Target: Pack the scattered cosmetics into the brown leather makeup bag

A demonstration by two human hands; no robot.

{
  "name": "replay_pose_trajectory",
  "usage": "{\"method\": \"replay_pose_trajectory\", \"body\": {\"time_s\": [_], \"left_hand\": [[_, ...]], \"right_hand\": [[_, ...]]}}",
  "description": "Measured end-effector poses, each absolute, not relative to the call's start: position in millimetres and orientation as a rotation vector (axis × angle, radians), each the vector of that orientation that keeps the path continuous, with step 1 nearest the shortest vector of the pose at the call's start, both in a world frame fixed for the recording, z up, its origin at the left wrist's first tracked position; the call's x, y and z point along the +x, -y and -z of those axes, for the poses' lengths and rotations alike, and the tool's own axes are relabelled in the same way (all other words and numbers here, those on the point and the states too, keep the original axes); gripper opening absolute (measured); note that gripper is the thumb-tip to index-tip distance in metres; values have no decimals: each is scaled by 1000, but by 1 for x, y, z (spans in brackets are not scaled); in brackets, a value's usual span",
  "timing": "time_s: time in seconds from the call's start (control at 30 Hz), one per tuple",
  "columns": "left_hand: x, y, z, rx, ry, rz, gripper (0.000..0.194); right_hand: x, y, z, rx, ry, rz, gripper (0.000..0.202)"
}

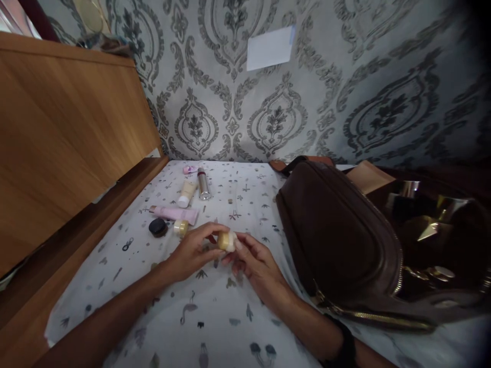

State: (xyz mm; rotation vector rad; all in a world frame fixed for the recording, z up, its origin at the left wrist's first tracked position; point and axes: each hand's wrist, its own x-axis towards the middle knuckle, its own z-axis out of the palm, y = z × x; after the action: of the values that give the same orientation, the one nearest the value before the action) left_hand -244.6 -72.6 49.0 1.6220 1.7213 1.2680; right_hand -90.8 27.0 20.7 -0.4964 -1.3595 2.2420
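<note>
Near the middle of the patterned white sheet, a small jar (227,241) with a gold part and a whitish part is held between both hands. My left hand (194,251) pinches its gold side between thumb and fingers. On the whitish side, the thumb and fingers of my right hand (259,263) are closed on it. Just left of my left hand lies a similar gold and white jar (181,227). A pink tube (174,213) and a round black container (158,227) lie beside that jar. Behind them are a cream tube (187,193) and a silver cylinder (203,185).
A large open brown bag (337,235) fills the right side, with shiny items and a tan packet (370,177) inside. A small pink item (190,169) lies at the back. A wooden cabinet (72,128) borders the left, and a patterned wall (233,112) stands behind.
</note>
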Motion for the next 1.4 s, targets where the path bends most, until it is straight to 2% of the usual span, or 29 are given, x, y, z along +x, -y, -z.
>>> {"method": "replay_pose_trajectory", "body": {"time_s": [0.77, 1.4], "left_hand": [[-252, 66, -30, 1277, -1474, -1398, 41], [-252, 66, -34, 1255, -1414, -1369, 40]], "right_hand": [[-93, -28, -9, -492, 1395, -2149, 48], [-94, -30, -11, -498, 1197, -2267, 47]]}}
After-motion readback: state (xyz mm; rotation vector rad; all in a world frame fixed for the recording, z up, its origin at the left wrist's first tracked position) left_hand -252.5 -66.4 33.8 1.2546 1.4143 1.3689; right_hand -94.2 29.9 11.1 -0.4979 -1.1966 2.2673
